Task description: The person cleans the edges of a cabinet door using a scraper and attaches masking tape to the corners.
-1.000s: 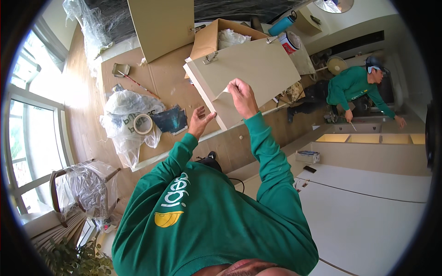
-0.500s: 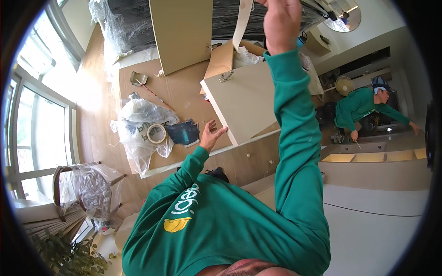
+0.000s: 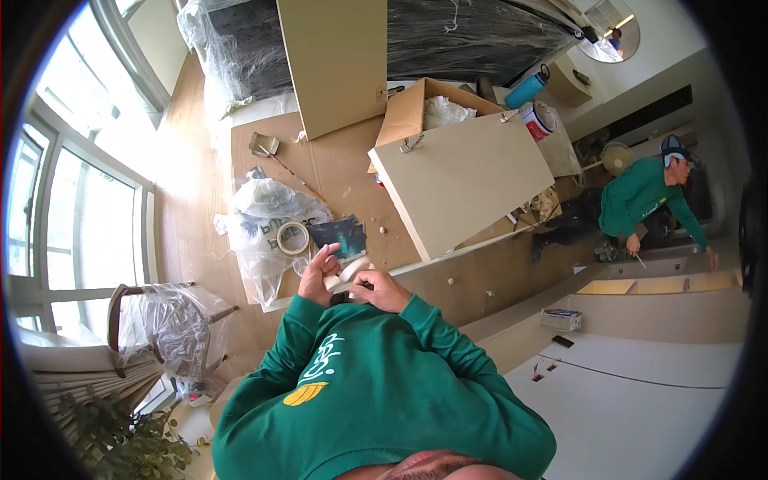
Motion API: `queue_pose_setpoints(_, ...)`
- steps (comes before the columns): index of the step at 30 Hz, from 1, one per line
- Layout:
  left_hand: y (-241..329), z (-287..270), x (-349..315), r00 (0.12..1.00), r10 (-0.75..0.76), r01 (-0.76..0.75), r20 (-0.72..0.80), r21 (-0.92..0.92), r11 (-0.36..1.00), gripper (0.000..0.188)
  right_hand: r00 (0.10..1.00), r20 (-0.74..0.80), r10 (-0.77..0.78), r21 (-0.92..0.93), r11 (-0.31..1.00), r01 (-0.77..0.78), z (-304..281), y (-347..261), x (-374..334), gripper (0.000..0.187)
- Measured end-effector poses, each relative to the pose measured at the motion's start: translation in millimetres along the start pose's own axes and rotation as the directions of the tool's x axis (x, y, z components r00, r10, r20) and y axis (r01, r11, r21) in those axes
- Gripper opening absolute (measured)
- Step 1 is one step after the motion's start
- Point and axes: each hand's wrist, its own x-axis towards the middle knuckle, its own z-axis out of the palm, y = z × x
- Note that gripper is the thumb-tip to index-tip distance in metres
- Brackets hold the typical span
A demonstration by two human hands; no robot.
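Close to my chest, my left hand (image 3: 317,274) and my right hand (image 3: 382,291) come together on a bunched strip of off-white tape (image 3: 349,274). My fingers are closed around it from both sides. Just beyond them lie a dark blue sheet (image 3: 342,232) and a roll of masking tape (image 3: 293,253), the roll resting on clear plastic wrap (image 3: 260,204). A beige cabinet door (image 3: 464,188) with metal hinges leans past my right hand, touching neither hand.
A second beige panel (image 3: 336,64) stands farther back beside an open cardboard box (image 3: 402,112). A brush (image 3: 292,174) lies near a small tray (image 3: 264,145). A blue bottle (image 3: 526,90) and a paint can (image 3: 539,120) stand at right. A co-worker (image 3: 644,192) reaches toward a surface there.
My right hand has dropped from high up, bringing the long tape strip to my chest. My left hand has left the cabinet door's edge and joined it, and the strip is now bunched.
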Motion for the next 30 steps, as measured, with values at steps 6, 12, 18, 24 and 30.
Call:
queue_pose_setpoints(6,17.1,35.1,-27.9,0.985,-0.147,0.174,-0.093,0.538,0.825,0.052,0.997,0.024,0.067,0.314,0.947,-0.072,-11.1,28.2,-19.1,0.023)
queue_pose_setpoints(12,18.3,13.2,-16.4,0.923,-0.369,0.203,0.113,0.669,0.714,0.03,0.998,-0.068,0.014,0.441,0.897,0.017,-10.6,0.7,-9.9,0.027)
queue_pose_setpoints(18,-9.7,36.9,-15.6,0.902,-0.431,0.39,-0.037,0.501,0.772,0.057,0.999,0.052,0.008,0.719,0.694,-0.043,-4.2,24.2,-38.3,0.03)
queue_pose_setpoints(24,-48.4,17.1,-20.0,0.944,-0.33,0.263,-0.007,0.618,0.741,0.028,0.995,0.102,-0.018,0.747,0.662,-0.065,-11.9,52.9,-66.3,0.029)
queue_pose_setpoints(30,-64.8,41.6,-32.4,0.975,0.036,0.058,-0.22,0.407,0.911,0.016,0.964,-0.194,0.181,0.766,0.642,0.033,-67.4,104.5,-101.9,0.03)
